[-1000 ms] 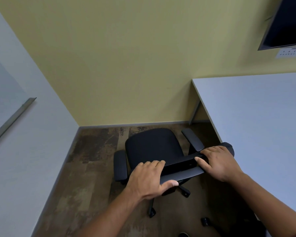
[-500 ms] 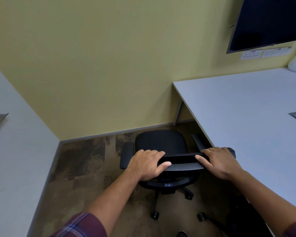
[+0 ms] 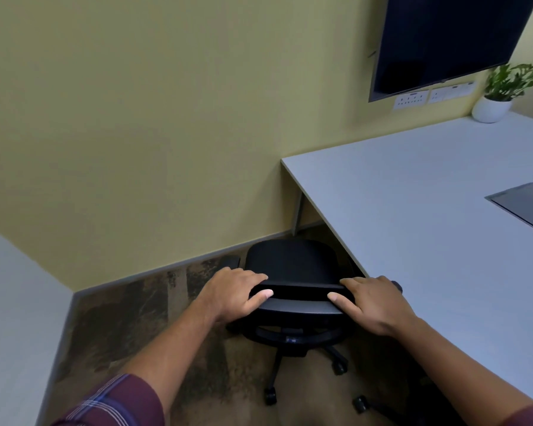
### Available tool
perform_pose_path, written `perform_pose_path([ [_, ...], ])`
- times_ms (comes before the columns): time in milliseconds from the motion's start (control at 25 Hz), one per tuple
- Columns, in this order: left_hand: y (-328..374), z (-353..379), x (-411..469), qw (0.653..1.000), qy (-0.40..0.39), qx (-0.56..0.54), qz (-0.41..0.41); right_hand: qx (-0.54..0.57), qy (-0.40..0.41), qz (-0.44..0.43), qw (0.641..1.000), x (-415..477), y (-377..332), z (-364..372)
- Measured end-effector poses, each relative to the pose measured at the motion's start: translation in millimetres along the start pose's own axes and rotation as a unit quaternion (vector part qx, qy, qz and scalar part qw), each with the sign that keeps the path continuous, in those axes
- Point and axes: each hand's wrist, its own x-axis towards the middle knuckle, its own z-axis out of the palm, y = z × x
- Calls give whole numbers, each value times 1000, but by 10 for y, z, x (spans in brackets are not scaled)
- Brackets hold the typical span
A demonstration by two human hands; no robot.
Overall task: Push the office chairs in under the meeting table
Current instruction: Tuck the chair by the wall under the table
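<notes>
- Both hands on the top edge of the office chair (image 3: 293, 265) backrest: left hand (image 3: 233, 292) wraps the left end, thumb on the near face; right hand (image 3: 374, 302) wraps the right end the same way. We call both closed on the backrest, not released.
- Change over the last second: chair was angled, right armrest clear of the tabletop; now the backrest sits square to us and the seat's right side is tucked beneath the meeting table (image 3: 428, 241) edge. Right armrest is no longer visible, we guess hidden under the top.
- Left armrest (image 3: 230, 261) shows out beside the seat, near the skirting of the yellow wall (image 3: 136, 118).
- Our read: chair has been swung and rolled toward the table, push partly done. Most of the seat and the castor base (image 3: 302, 358) sit out on the brown floor (image 3: 130, 318).
- Next call: keep shoving right, under the top; armrest height versus table edge could snag, can't confirm clearance.
- Another castor (image 3: 360, 404) shows bottom right, likely a second chair waiting.
</notes>
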Motion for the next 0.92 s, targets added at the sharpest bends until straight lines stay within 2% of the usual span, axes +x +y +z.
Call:
perform_pose_path([
  [160, -297, -60, 379, 999, 2, 36, -7, -4, -20, 10, 1000, 230, -12, -13],
  [440, -693, -148, 1064, 996, 9, 49, -79, 5, -32, 10, 999, 599, 48, -96],
  [680, -970, -243, 1727, 995, -32, 30, -94, 24, 0, 79, 997, 864, -50, -61],
  [920, -1309, -324, 2422, 997, -49, 14, -54, 44, 11, 134, 990, 1213, -162, -30],
])
